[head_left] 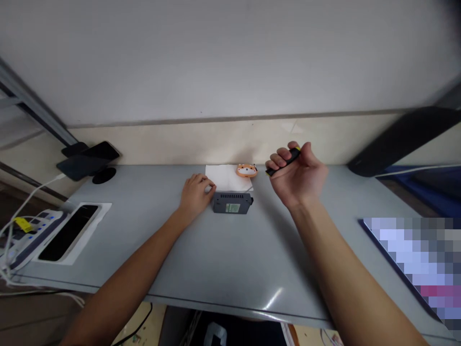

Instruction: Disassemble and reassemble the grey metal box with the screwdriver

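My left hand (196, 194) rests on the desk with its fingers curled, thumb and index finger close together beside the left end of a dark grey metal box (232, 203). Whatever the fingertips pinch is too small to make out. The box has a row of vent slots, a pale green label and a black knob-like part at its right end. Raised above the desk to the right, my right hand (300, 175) is wrapped round a black tool handle with yellow ends (283, 162). Behind the box lie a white sheet of paper (219, 177) and an orange animal-faced case (247, 170).
On the left are a phone on a stand (90, 161), a dark phone (68, 233) on white paper, and a power strip (39, 235) with white cables. A black cylinder (399, 139) leans at the right, with a blurred-out screen (418, 264) nearer. A wall (230, 62) rises behind.
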A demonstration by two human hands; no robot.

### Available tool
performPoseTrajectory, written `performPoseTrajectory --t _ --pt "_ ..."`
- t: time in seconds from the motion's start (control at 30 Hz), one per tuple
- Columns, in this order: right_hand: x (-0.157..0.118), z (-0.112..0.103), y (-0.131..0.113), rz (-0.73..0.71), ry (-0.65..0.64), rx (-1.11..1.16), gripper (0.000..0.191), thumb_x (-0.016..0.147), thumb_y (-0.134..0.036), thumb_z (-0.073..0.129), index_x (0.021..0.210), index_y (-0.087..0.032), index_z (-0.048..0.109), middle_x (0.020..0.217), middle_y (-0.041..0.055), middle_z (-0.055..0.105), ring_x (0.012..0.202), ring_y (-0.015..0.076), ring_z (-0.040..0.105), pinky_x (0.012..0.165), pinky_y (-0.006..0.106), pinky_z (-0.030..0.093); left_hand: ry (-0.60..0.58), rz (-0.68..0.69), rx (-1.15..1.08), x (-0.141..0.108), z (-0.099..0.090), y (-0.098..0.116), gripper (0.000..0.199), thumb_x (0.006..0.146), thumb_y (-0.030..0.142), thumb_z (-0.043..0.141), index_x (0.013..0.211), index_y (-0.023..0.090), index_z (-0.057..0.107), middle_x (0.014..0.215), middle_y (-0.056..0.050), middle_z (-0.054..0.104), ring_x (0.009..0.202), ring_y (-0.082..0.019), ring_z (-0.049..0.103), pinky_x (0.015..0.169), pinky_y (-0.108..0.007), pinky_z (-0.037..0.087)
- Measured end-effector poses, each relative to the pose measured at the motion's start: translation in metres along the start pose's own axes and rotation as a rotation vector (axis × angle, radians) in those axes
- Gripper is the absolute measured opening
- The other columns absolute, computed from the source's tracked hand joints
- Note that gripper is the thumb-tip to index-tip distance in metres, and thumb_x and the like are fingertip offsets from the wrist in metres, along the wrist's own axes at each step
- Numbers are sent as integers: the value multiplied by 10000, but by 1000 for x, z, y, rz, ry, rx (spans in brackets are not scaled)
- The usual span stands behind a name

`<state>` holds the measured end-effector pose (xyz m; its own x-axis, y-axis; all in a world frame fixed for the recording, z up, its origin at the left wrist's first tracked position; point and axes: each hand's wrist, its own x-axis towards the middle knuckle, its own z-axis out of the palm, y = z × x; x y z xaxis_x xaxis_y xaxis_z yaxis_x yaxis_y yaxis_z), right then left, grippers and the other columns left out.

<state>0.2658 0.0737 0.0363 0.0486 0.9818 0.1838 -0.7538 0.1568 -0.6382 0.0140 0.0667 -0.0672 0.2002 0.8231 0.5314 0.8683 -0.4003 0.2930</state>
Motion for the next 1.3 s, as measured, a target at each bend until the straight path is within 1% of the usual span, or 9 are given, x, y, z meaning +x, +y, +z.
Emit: performPoseTrajectory --t 0.57,0.73,0.8,0.83,0.9,0.97,1.1,1.2,1.3 --pt "-2 -1 3 11 -32 -72 265 909 -490 616 805 -264 523 659 -15 442 538 147 444 542 318 466 22 -11 11 -1 4 -1 119 960 300 670 894 230 740 1003 -69 682 994 -253 596 850 -412 473" --pt "-1 -4 -3 -7 -28 -36 218 899 -426 615 800 -256 522 660 -15 450 542 140 456 540 313 467 113 -75 -222 7 -19 14 140 978 274 616 924 215 731 992 -56 708 995 -225 639 908 -398 521" --pt "0 -7 -8 -18 -17 -12 187 881 -378 630 799 -250 522 666 -18 456 546 131 462 535 305 466 -10 -42 -448 10 -37 22 214 1030 308 526 977 224 715 1023 -43 725 953 -181 672 840 -334 558" --pt "1 -9 -11 -24 -8 -9 175 870 -356 637 797 -247 522 667 -20 457 544 126 463 529 301 463 -147 8 -533 10 -46 25 218 1041 334 509 1066 243 705 1073 -37 731 962 -168 685 836 -315 571" --pt "4 -12 -15 -35 21 -35 159 853 -324 645 792 -246 521 660 -27 455 536 117 457 512 293 454 -330 119 -564 8 -58 29 256 972 360 640 1214 282 669 1184 -41 719 1022 -175 692 872 -305 587" --pt "7 -15 -18 -51 56 -105 166 842 -306 654 776 -244 514 647 -31 456 524 111 446 489 284 439 -386 155 -539 5 -61 31 337 914 330 713 1246 299 663 1204 -42 718 1036 -188 700 901 -319 590" --pt "9 -20 -14 -83 105 -393 214 829 -288 697 733 -233 514 632 -22 505 518 104 447 439 257 389 -444 77 -574 -1 -48 27 300 936 333 670 1233 299 686 1145 -24 745 984 -195 724 801 -294 608" --pt "6 -21 -8 -13 88 -611 215 833 -305 730 742 -231 549 648 -8 549 512 108 458 414 247 361 -409 30 -603 -1 -36 22 307 934 380 680 1227 289 697 1140 -23 754 920 -186 730 758 -289 611" --pt "3 -20 -2 53 58 -632 226 829 -317 748 742 -223 561 665 1 554 515 107 452 416 244 367 -368 10 -629 -1 -26 19 316 961 396 653 1250 276 689 1168 -35 753 889 -178 731 740 -291 612"
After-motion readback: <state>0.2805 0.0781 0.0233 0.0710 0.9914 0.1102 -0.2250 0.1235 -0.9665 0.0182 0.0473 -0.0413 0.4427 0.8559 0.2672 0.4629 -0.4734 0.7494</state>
